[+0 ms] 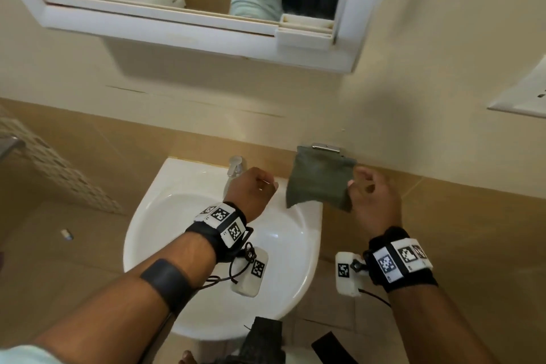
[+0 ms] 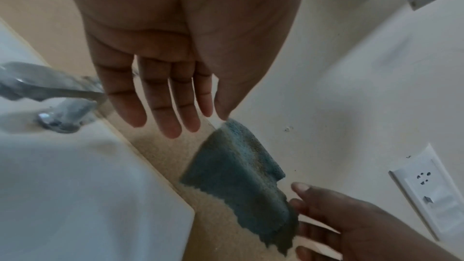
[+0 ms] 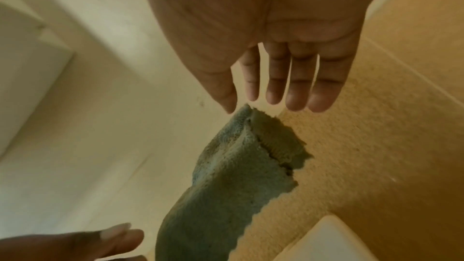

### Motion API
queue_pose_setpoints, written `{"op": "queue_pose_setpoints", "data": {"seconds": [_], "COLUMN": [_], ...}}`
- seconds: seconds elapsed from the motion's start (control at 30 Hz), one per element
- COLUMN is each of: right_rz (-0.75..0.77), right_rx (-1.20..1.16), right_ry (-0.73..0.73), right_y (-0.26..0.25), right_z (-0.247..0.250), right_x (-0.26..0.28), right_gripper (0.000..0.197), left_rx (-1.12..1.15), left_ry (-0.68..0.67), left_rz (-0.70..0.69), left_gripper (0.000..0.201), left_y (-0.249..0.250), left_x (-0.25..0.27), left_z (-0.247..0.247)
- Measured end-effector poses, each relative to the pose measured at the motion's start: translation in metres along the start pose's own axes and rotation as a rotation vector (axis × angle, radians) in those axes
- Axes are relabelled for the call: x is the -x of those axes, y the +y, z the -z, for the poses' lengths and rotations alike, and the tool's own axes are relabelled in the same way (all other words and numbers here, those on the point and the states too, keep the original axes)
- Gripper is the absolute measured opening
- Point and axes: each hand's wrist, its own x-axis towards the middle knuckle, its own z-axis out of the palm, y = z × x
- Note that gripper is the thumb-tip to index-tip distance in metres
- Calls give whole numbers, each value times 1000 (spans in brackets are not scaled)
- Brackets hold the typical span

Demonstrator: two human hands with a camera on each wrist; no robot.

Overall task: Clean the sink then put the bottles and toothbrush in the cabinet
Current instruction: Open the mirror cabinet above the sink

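Wall: cream paint above, tan tile below; it fills the space ahead of both hands
Cabinet (image 1: pixel 189 38): white, mirror-fronted, mounted high above both hands; a small white tray sits at its lower right corner
Sink (image 1: pixel 165 186): white basin under the left hand and forearm; its rim reaches across toward the right hand; no bottles or toothbrush show anywhere in these views
Cloth (image 1: pixel 319 183): grey-green, fuzzy, scalloped along its lower edge; it hangs from a chrome holder (image 1: pixel 326 147) on the wall, between the two hands and just ahead of them; in the head view its right edge meets the right hand's fingertips, though whether they touch I cannot tell; both wrist views show its top corner just beyond the thumb tips
Socket plate (image 2: pixel 431 192): white, on the wall to the right of the right hand
Left hand (image 1: pixel 251 192): over the back of the basin, just left of the cloth; from the wrist view the fingers lie straight and spread wide, holding nothing
Right hand (image 1: pixel 375 198): just right of the cloth; fingers extended and relaxed in its own wrist view – empty, not gripping
Tap (image 1: pixel 235 167): chrome, at the back rim, just beyond and left of the left hand – partly hidden by it
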Motion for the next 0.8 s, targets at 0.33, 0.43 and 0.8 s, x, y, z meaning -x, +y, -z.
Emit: {"op": "queue_pose_setpoints", "data": {"seconds": [0.33,0.43,0.8], "right_rz": [432,694,616], "right_rx": [-155,-163,402], "right_ry": [130,288,408], "right_y": [-107,-164,-275], "right_z": [-20,-8,16], "right_x": [57,75,82], "right_gripper": [24,25,60], "left_rx": [-144,-152,-137], "left_ry": [209,281,266], "left_rz": [-405,-614,-943], "left_gripper": [15,20,22], "left_y": [-6,24,63], "left_x": [66,75,126], "left_z": [122,157,245]}}
